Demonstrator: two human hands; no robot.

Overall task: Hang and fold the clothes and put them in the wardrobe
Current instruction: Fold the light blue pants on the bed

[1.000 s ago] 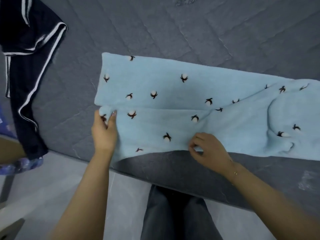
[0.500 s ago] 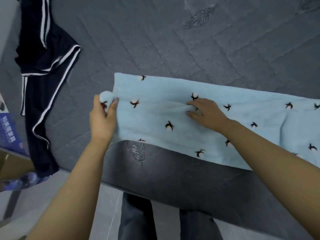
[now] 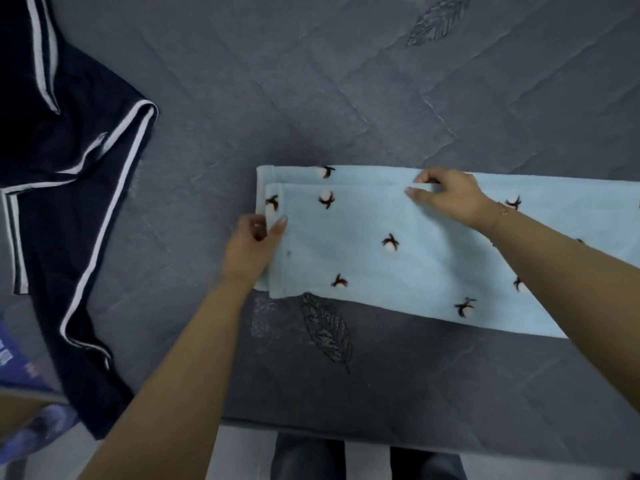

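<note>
A light blue garment (image 3: pixel 398 258) with small dark and white motifs lies folded lengthwise on the grey quilted bed (image 3: pixel 311 98); it runs off the right edge of the view. My left hand (image 3: pixel 252 247) pinches its left hem between thumb and fingers. My right hand (image 3: pixel 446 195) pinches the folded-over edge near the garment's far side. A navy garment with white stripes (image 3: pixel 69 188) lies crumpled at the bed's left edge, partly hanging over it.
The bed's front edge runs along the bottom, with my legs in dark trousers (image 3: pixel 308 455) just below it. A blue patterned object (image 3: pixel 31 403) sits at the lower left beside the bed. Bare quilted surface stretches beyond the blue garment.
Both hands carried the near half of the blue garment away from me and laid it over the far half. The garment now lies narrower.
</note>
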